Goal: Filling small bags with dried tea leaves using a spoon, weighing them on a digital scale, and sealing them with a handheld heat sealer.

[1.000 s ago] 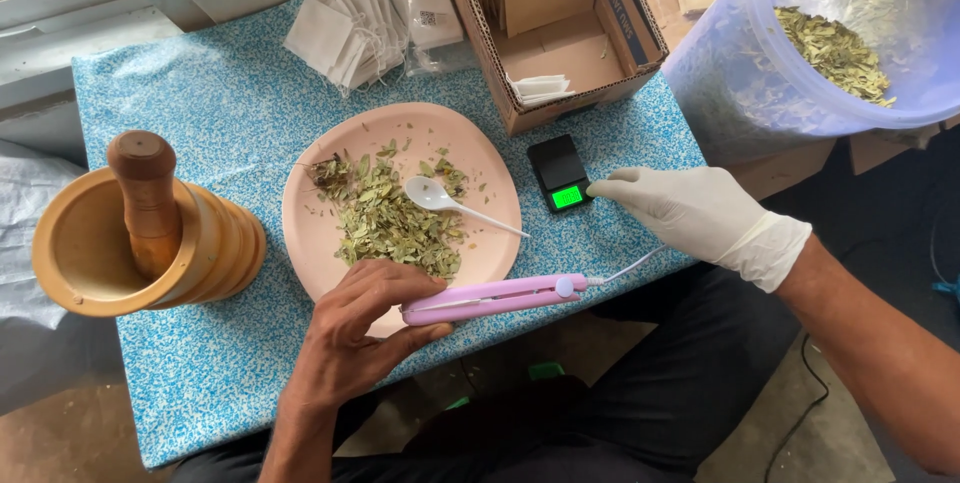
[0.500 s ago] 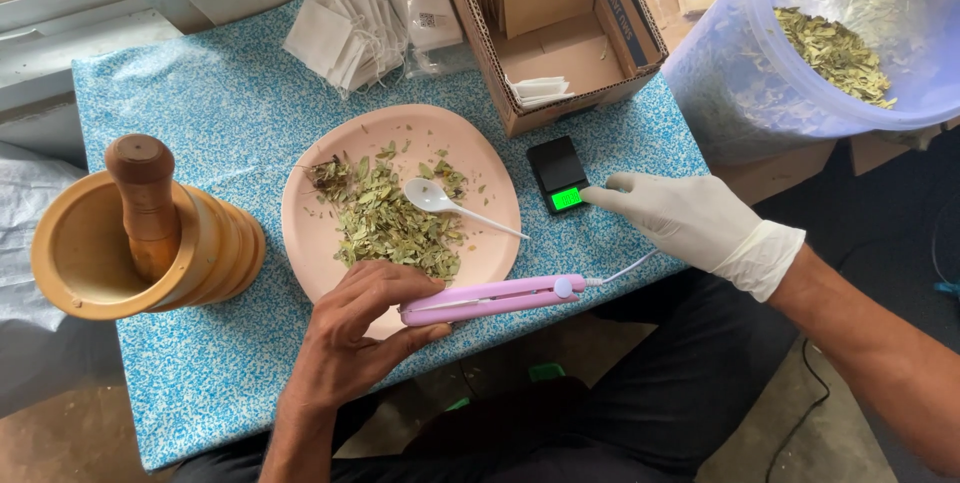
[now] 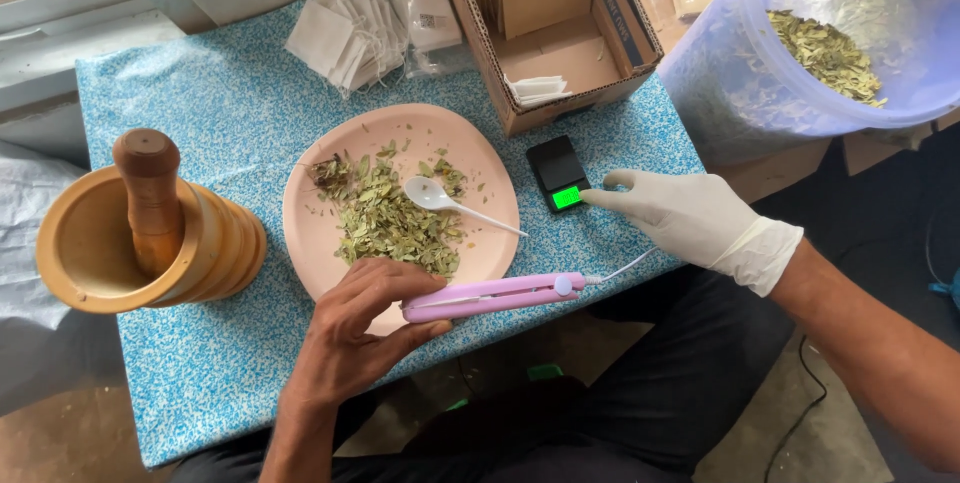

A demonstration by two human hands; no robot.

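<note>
pink sealer [image 3: 495, 296] across the plate's [image 3: 320, 243] near edge, clasped as before in bare left hand [image 3: 350, 338]; gloved right hand [image 3: 690, 218], holding nothing, fingertip unmoved beside small scale [image 3: 560, 173].

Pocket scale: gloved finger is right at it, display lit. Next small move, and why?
Probably take the white spoon from the pink plate. The small black scale is lit, its platform bare, and the gloved right hand rests its fingers at its edge. The dried leaves sit unscooped. The left hand holds the purple sealer at the table edge, so the right is freer.
</note>
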